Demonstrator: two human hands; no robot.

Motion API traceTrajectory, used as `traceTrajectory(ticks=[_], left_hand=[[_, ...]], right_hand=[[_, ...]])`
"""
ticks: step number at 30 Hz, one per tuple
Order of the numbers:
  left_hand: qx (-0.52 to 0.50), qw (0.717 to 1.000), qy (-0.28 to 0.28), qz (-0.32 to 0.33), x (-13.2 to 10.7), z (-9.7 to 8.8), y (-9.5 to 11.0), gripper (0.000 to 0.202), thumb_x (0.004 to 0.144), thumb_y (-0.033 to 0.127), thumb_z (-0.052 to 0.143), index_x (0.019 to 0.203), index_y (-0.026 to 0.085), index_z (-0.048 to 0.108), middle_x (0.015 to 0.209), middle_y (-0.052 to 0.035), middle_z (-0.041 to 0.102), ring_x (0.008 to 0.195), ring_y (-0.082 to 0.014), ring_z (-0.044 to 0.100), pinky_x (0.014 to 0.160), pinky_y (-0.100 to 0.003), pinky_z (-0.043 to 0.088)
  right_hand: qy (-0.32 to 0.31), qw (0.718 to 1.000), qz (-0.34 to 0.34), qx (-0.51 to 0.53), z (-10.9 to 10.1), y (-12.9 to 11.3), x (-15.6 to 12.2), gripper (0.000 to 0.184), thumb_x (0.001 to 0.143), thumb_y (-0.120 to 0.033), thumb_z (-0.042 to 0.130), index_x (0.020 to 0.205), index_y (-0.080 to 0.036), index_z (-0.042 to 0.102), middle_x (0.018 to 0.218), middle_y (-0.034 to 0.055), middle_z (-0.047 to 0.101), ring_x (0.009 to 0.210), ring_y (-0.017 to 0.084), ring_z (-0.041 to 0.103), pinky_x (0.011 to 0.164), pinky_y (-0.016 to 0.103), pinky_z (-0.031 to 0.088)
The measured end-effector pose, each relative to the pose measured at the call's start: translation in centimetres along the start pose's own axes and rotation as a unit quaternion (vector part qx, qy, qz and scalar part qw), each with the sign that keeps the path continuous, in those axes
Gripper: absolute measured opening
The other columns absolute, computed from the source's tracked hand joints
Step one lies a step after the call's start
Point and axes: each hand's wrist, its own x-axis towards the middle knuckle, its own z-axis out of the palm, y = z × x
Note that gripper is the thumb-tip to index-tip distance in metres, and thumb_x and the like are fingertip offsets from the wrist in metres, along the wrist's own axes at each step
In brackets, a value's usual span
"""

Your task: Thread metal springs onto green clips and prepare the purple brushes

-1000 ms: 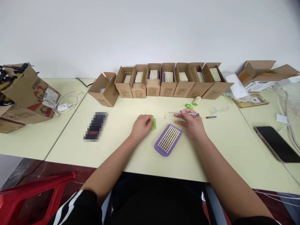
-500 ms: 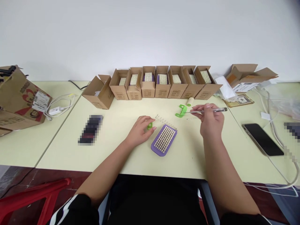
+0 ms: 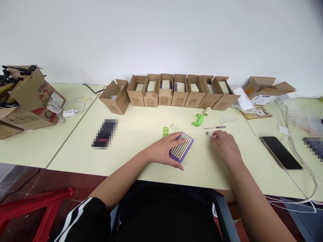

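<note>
Left hand (image 3: 164, 151) lies flat across the purple brush (image 3: 183, 147), fingers spread; right hand (image 3: 224, 147) curls, pinching metal tweezers (image 3: 210, 135).

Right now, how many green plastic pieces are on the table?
2. A small flat one lies left of the spring; a bent one lies nearer the boxes. More may hide under the left hand or right hand.

From my remote seat I can't read anything for certain. The white barcode label (image 3: 55, 102) on the cardboard carton (image 3: 37, 97) at left is too small to make out, as is the printed sheet (image 3: 263, 99) by the open box (image 3: 267, 85) at right (my feed won't resolve it). The printed marks on the small cartons (image 3: 179, 99) blur too.
</note>
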Motion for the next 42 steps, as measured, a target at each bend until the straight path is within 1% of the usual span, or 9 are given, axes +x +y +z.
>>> traceTrajectory(ticks=[7,10,13,19,22,26,31,37,42], left_hand=[[-0.004,0.997,0.0,-0.082,-0.9,1.8,1.9,0.112,0.082,0.053,0.082,0.173,0.035,0.019,0.181,-0.0019,0.005,0.163,-0.0372,0.028,0.131,-0.048,0.034],[-0.053,0.992,0.019,-0.111,-1.4,2.6,2.6,0.112,0.079,0.034,0.081,0.172,0.038,0.019,0.181,0.0007,0.008,0.16,-0.036,0.034,0.125,-0.045,0.043],[-0.146,0.977,0.077,-0.131,-2.2,3.4,3.0,0.111,0.074,0.029,0.083,0.17,0.038,0.028,0.179,0.0003,0.019,0.163,-0.0363,0.028,0.13,-0.046,0.035],[-0.48,0.834,0.185,-0.202,-5.0,2.9,2.1,0.094,0.084,0.037,0.083,0.167,0.027,0.04,0.159,-0.0125,0.057,0.143,-0.0394,0.057,0.12,-0.055,0.046],[-0.484,0.809,0.268,-0.2,-6.6,1.5,1.3,0.091,0.082,0.037,0.087,0.163,0.025,0.046,0.159,-0.0125,0.057,0.145,-0.0388,0.055,0.123,-0.053,0.042],[-0.374,0.83,0.342,-0.234,-7.1,-1.0,-0.9,0.101,0.079,0.04,0.089,0.166,0.028,0.04,0.165,-0.0113,0.05,0.148,-0.0396,0.052,0.122,-0.054,0.044],[-0.186,0.892,0.341,-0.23,-3.4,-3.5,-4.8,0.098,0.082,0.039,0.085,0.167,0.028,0.037,0.174,-0.0079,0.035,0.159,-0.0338,0.036,0.134,-0.046,0.026],[-0.086,0.934,0.292,-0.188,3.6,-3.1,-8.0,0.09,0.085,0.031,0.076,0.166,0.026,0.037,0.176,-0.0094,0.026,0.165,-0.0292,0.024,0.136,-0.044,0.019],[-0.041,0.943,0.281,-0.174,9.1,-0.7,-8.2,0.094,0.087,0.034,0.076,0.168,0.027,0.03,0.178,-0.0113,0.02,0.167,-0.0295,0.017,0.136,-0.047,0.018]], right_hand=[[0.052,0.998,-0.018,-0.03,0.0,-2.3,-0.1,0.036,0.102,-0.044,0.047,0.125,-0.022,0.063,0.126,0.0171,0.066,0.118,0.04,0.053,0.094,0.053,0.046],[0.07,0.996,-0.042,0.047,-1.0,-4.4,1.5,0.038,0.1,-0.048,0.053,0.128,-0.024,0.064,0.129,0.0142,0.068,0.123,0.039,0.053,0.101,0.054,0.045],[0.019,0.984,-0.059,0.166,-1.7,-6.6,4.0,0.034,0.099,-0.051,0.056,0.121,-0.027,0.068,0.124,0.0096,0.072,0.118,0.034,0.059,0.095,0.048,0.049],[-0.041,0.966,-0.055,0.249,-0.6,-9.5,6.3,0.035,0.1,-0.055,0.055,0.117,-0.028,0.069,0.117,0.0072,0.073,0.104,0.027,0.067,0.088,0.042,0.051],[-0.09,0.968,-0.094,0.215,-0.2,-9.8,5.3,0.045,0.097,-0.061,0.06,0.127,-0.03,0.067,0.123,0.0071,0.071,0.111,0.029,0.065,0.094,0.044,0.051],[-0.179,0.955,-0.172,0.163,-0.3,-9.9,4.2,0.055,0.086,-0.067,0.072,0.126,-0.03,0.068,0.122,0.0069,0.07,0.118,0.031,0.062,0.098,0.046,0.048],[-0.203,0.948,-0.195,0.15,0.0,-10.3,4.0,0.022,0.093,-0.044,0.065,0.107,-0.029,0.069,0.1,0.0026,0.071,0.099,0.025,0.065,0.089,0.04,0.047],[-0.022,0.983,-0.045,0.178,0.9,-9.4,6.2,0.04,0.097,-0.047,0.057,0.13,-0.027,0.062,0.09,0.0071,0.071,0.1,0.032,0.063,0.083,0.042,0.047],[0.045,0.995,-0.026,0.083,2.0,-10.0,8.9,0.032,0.099,-0.043,0.052,0.118,-0.022,0.065,0.097,0.0173,0.074,0.111,0.042,0.057,0.093,0.055,0.041]])
